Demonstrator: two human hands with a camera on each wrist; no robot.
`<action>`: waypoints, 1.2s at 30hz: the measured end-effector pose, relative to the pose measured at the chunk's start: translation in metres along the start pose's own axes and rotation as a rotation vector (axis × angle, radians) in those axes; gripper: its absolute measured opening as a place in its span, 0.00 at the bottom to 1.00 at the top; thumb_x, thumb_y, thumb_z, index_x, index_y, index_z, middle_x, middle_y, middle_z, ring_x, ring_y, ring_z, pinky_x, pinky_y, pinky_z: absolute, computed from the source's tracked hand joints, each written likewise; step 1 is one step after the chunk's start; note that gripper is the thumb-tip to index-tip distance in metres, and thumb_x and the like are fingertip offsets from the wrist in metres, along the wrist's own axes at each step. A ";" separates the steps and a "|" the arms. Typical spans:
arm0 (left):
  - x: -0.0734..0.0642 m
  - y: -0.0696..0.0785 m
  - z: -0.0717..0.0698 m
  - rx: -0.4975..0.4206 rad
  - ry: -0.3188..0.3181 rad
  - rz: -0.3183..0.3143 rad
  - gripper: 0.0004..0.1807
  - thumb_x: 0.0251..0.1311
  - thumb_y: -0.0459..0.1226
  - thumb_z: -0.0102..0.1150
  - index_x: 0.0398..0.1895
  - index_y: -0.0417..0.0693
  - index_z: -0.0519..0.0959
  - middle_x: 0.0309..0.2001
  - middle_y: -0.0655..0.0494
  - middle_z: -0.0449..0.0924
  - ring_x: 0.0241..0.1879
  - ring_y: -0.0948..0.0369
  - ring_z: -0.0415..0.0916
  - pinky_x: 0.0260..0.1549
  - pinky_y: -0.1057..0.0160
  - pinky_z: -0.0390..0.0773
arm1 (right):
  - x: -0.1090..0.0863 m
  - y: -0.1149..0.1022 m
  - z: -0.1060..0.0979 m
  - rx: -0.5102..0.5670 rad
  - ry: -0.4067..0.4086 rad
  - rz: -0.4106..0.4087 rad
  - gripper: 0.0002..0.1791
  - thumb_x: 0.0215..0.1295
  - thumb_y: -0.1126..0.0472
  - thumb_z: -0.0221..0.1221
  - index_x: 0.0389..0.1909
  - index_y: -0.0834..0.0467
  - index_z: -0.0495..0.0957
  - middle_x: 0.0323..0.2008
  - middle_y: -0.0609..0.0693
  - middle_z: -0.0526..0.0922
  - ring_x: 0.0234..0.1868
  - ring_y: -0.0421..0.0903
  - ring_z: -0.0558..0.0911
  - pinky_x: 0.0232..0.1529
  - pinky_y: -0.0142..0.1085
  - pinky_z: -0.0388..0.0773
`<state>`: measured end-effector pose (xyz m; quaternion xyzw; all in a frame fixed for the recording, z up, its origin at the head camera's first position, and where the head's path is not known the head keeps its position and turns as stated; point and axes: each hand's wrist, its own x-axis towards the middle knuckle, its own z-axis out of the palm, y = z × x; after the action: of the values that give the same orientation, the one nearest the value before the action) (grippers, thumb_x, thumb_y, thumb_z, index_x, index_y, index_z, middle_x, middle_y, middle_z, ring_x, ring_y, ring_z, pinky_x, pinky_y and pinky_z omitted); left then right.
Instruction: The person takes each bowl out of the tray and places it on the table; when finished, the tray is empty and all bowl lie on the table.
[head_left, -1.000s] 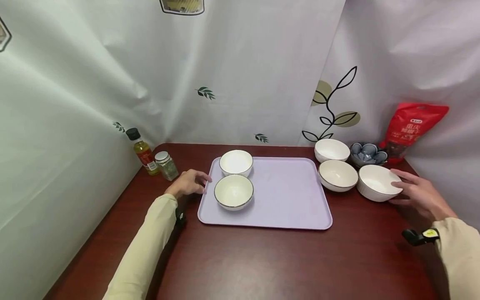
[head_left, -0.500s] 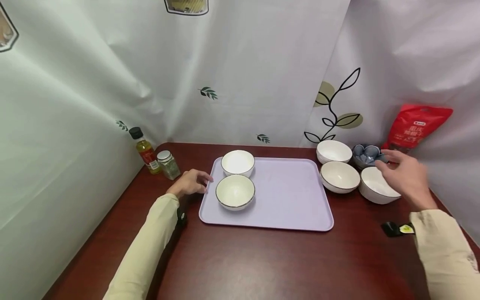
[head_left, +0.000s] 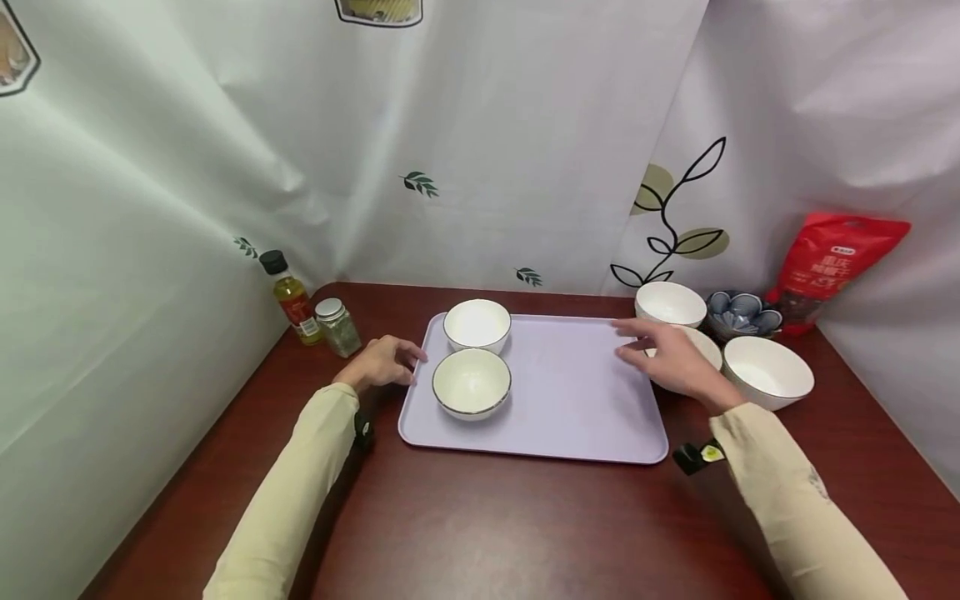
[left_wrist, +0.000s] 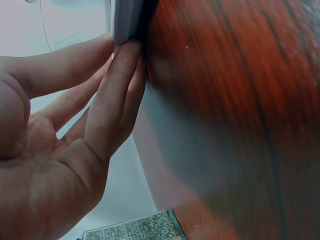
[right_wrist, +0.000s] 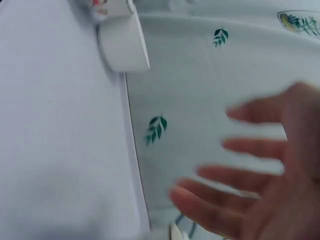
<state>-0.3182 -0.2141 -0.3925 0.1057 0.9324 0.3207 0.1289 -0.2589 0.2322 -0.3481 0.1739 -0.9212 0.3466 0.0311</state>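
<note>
A pale lilac tray (head_left: 570,392) lies on the dark red table with two white, dark-rimmed bowls on its left half: one bowl (head_left: 477,323) behind, the other bowl (head_left: 471,383) in front. At the tray's left edge is my left hand (head_left: 381,363). The left wrist view shows its thumb and fingertips pinching the tray's rim (left_wrist: 126,20). My right hand (head_left: 675,358), fingers spread and holding nothing, is over the tray's right edge. It partly hides a cream bowl (head_left: 707,344) there. In the right wrist view the hand (right_wrist: 270,190) is blurred, fingers apart.
Right of the tray stand a white bowl (head_left: 670,303), a blue patterned bowl (head_left: 742,315) and a larger white bowl (head_left: 768,371). A red pouch (head_left: 832,267) leans behind them. An oil bottle (head_left: 292,300) and a spice jar (head_left: 339,327) stand at the left.
My right hand has left the larger white bowl at the far right and swept leftward to the tray's right edge. The left hand stays at the tray's left edge.
</note>
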 end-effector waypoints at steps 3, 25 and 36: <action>0.002 0.002 -0.001 0.002 -0.009 -0.005 0.22 0.47 0.26 0.70 0.50 0.42 0.85 0.43 0.45 0.84 0.41 0.55 0.77 0.36 0.67 0.75 | 0.011 -0.001 0.015 0.159 -0.185 -0.029 0.27 0.71 0.62 0.59 0.69 0.64 0.69 0.62 0.70 0.77 0.57 0.62 0.83 0.44 0.38 0.85; 0.004 0.003 -0.001 0.009 -0.010 -0.024 0.21 0.49 0.26 0.70 0.50 0.44 0.85 0.44 0.45 0.85 0.41 0.55 0.78 0.37 0.66 0.76 | 0.066 -0.054 0.120 0.592 -0.473 0.034 0.26 0.68 0.68 0.58 0.68 0.60 0.72 0.71 0.60 0.68 0.60 0.52 0.77 0.44 0.47 0.86; 0.001 0.003 -0.003 0.028 -0.008 -0.025 0.21 0.49 0.27 0.70 0.51 0.44 0.85 0.45 0.45 0.85 0.44 0.55 0.78 0.40 0.65 0.76 | 0.067 -0.055 0.138 0.707 -0.433 0.157 0.29 0.63 0.74 0.54 0.66 0.59 0.74 0.71 0.61 0.68 0.43 0.46 0.85 0.40 0.45 0.86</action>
<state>-0.3203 -0.2135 -0.3887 0.0969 0.9375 0.3057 0.1350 -0.2941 0.0838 -0.4063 0.1721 -0.7413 0.5981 -0.2514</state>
